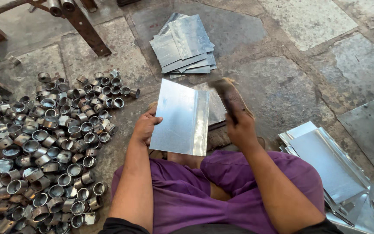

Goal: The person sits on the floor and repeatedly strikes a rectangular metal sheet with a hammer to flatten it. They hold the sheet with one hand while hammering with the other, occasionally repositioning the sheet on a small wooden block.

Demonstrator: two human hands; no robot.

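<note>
The person is sitting low on the stone floor (291, 91), knees in purple cloth (182, 190) showing at the bottom of the head view. The left hand (146, 126) is gripping the left edge of a rectangular galvanised sheet (180, 116), fingers curled over the rim and thumb on top, and is holding it flat in front of the lap. The sheet's right margin is showing a brighter folded strip running its full length. The right hand (240, 128) is clenched around the handle of a mallet (228, 97), whose dark head is blurred just above the sheet's right edge — whether it is touching the metal cannot be told. A second sheet and a block of some kind are lying under the held one, mostly hidden.

No container is in sight; everything is lying loose on the floor. To the left, a wide heap of short metal rings (44, 151) is spreading from near the left knee to the frame's edge — open ends up or sideways, many touching. Beyond the held sheet, a fanned stack of flat sheets (185, 43) is resting well apart from the hands. At the right, beside the right knee, another pile of folded sheets (325, 164) is lying overlapped. A rusty metal frame (83, 28) is standing at the upper left.
</note>
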